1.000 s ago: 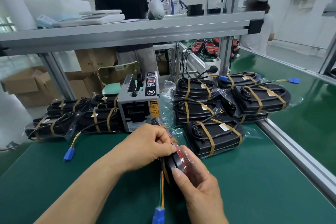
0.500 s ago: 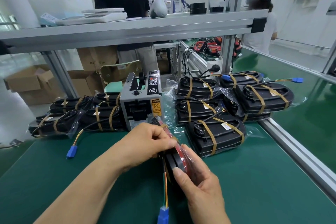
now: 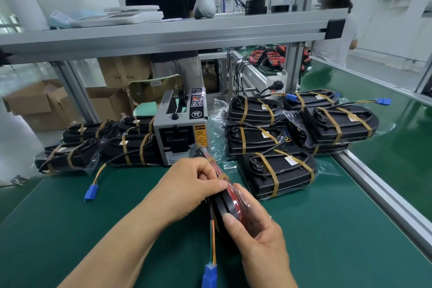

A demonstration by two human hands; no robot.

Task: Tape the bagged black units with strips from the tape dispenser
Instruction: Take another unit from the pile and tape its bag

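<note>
A bagged black unit (image 3: 228, 203) with a red face stands on edge on the green mat, held between both hands. My left hand (image 3: 194, 182) pinches its top edge, where a brown tape strip lies. My right hand (image 3: 254, 236) grips its near side, thumb on the black rim. Its wires hang down to a blue connector (image 3: 209, 275). The grey tape dispenser (image 3: 181, 127) stands just behind my hands. Taped black units lie stacked to the right (image 3: 278, 170) and to the left (image 3: 131, 149) of it.
An aluminium rail (image 3: 383, 196) borders the mat on the right, with a green conveyor (image 3: 397, 147) beyond. A loose blue connector (image 3: 91, 192) lies at the left. An aluminium shelf (image 3: 163, 33) crosses overhead. Two people stand behind, near cardboard boxes (image 3: 35, 105).
Both hands keep hold of the bagged unit in the same spot. My left fingers have shifted slightly along its top edge.
</note>
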